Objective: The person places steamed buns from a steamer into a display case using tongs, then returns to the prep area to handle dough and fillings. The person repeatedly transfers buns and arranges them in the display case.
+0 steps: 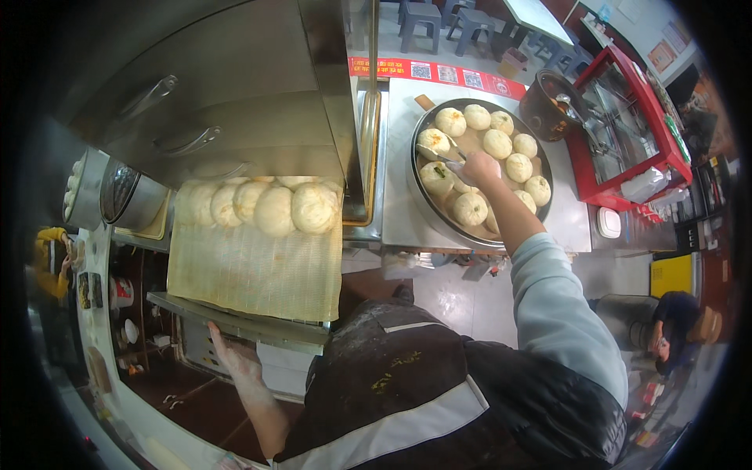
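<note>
My right hand (479,169) grips metal tongs (455,154), whose tips reach a browned steamed bun (433,143) at the left of a large round pan (420,205). Several pale buns (497,144) sit on the pan's brown lining. My left hand (238,358) is against the front of a pulled-out metal steamer drawer (264,332), one finger extended; its grip is hard to make out. On the drawer's yellowish mesh cloth (252,270), large buns (314,208) line the back, partly under the cabinet.
The steel steamer cabinet (235,76) with handles rises at left. Behind the pan are a dark pot (546,106) with utensils and a red-framed display case (628,123). A person (675,329) is at right, another (53,258) at far left. Stools (420,23) stand beyond the counter.
</note>
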Demonstrator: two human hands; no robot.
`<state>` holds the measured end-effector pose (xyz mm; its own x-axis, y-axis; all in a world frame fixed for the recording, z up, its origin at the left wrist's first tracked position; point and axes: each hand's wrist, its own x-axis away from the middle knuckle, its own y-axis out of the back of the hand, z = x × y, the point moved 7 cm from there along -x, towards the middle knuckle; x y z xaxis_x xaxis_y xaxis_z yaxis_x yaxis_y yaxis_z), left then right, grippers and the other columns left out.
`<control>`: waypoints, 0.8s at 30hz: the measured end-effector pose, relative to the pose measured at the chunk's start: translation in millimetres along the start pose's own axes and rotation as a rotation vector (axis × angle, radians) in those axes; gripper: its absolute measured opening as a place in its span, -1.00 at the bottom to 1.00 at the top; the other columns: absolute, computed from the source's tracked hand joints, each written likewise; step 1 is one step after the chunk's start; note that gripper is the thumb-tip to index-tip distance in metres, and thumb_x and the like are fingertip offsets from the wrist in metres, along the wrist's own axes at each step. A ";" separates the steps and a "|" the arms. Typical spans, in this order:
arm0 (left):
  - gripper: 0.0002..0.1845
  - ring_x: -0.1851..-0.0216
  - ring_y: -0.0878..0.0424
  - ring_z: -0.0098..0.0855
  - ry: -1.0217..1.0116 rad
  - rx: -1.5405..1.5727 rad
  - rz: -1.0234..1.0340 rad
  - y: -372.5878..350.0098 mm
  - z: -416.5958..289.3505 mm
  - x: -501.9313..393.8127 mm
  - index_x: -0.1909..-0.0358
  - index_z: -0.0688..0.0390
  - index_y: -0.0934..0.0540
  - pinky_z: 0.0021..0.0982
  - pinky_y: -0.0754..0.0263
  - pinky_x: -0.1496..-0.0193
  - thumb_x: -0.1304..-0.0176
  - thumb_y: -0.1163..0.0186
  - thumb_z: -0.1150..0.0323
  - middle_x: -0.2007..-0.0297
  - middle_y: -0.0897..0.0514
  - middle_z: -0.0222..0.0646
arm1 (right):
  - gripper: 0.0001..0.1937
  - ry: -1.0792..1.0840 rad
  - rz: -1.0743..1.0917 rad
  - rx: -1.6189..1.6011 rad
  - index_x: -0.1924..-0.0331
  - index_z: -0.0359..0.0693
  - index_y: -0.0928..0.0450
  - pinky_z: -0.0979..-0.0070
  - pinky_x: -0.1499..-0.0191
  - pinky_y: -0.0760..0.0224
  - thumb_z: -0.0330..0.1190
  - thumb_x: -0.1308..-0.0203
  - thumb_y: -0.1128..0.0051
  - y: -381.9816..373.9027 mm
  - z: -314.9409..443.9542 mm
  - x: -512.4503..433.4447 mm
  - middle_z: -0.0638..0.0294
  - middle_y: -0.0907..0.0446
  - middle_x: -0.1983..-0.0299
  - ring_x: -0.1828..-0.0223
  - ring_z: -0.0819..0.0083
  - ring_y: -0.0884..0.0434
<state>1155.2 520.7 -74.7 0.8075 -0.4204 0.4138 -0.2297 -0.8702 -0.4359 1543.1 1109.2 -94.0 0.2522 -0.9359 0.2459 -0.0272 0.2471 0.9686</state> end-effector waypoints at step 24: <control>-0.16 -0.15 -0.59 -0.09 0.192 0.033 0.207 -173.9 17.8 -154.2 0.07 0.27 -0.45 -0.07 -0.32 -0.43 -0.39 0.10 -0.47 0.04 -0.62 -0.13 | -0.26 -0.004 0.034 -0.011 0.04 -0.26 -0.74 0.16 -0.10 -0.58 0.35 -0.19 -0.14 2.9 -4.8 3.2 -0.06 -0.75 0.06 -0.03 0.03 -0.73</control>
<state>1080.3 741.4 -76.9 0.6270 -0.6320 0.4555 -0.3588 -0.7533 -0.5512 1548.5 1108.1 -90.6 0.2470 -0.9280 0.2790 -0.0251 0.2817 0.9592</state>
